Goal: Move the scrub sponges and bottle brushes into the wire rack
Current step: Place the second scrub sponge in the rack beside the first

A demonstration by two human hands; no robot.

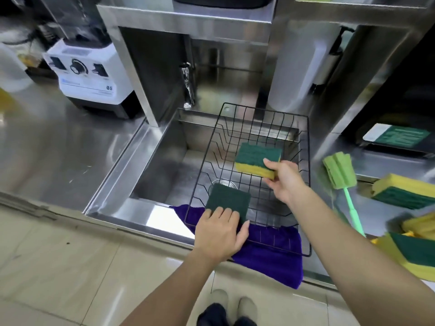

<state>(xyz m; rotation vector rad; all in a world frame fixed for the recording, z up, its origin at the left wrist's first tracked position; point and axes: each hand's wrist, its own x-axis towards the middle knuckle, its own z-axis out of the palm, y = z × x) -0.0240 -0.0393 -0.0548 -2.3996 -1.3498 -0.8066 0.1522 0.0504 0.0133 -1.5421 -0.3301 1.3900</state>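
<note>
A black wire rack sits over the steel sink. My left hand holds a dark green scrub sponge at the rack's near left corner. My right hand grips a second green-and-yellow sponge by its near edge, above the rack's middle. On the counter to the right lie a green bottle brush with a light green handle and several more yellow-and-green sponges, one stack at the frame's edge.
A purple cloth hangs over the sink's front edge under the rack. A faucet stands behind the sink. A white blender base occupies the left counter. A dark appliance sits at the right.
</note>
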